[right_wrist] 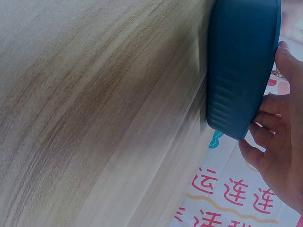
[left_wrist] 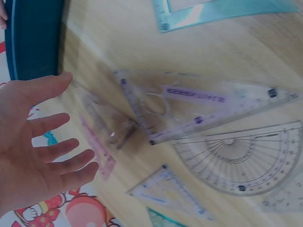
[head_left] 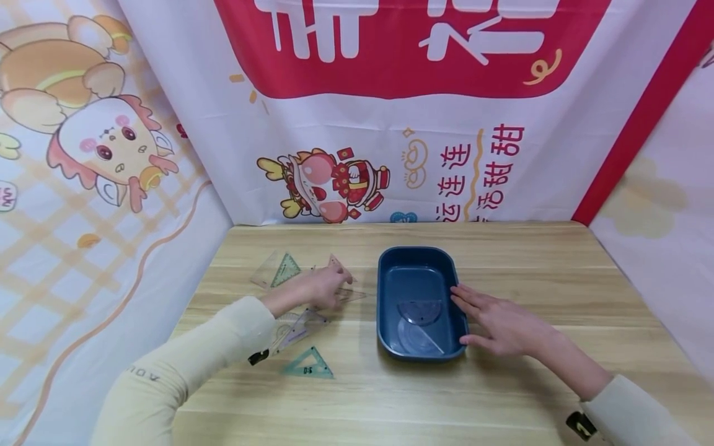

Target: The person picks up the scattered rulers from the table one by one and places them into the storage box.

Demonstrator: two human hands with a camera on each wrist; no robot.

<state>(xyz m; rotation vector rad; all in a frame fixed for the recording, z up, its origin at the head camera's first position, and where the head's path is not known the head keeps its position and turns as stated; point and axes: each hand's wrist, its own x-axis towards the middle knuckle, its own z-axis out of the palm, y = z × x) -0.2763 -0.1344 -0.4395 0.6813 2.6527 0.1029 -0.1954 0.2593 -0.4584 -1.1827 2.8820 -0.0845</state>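
My left hand [head_left: 328,286] hovers over the left part of the table, fingers spread and apart in the left wrist view, holding nothing. Nearest it are a pink set square [left_wrist: 97,146] and a clear set square [head_left: 352,295]. A clear, purple-marked set square [left_wrist: 196,101] lies beside a clear protractor [left_wrist: 241,163]. My right hand [head_left: 504,322] rests its fingertips against the right rim of a dark blue plastic bin [head_left: 418,275]. Inside the bin lie a protractor [head_left: 421,313] and another clear piece [head_left: 415,339], its kind hard to tell.
A teal set square [head_left: 312,367] lies nearer the front. At the back left are a green set square [head_left: 286,270] and a clear one [head_left: 264,270]. The wooden table [head_left: 519,396] meets a printed cloth [head_left: 334,124] at the back.
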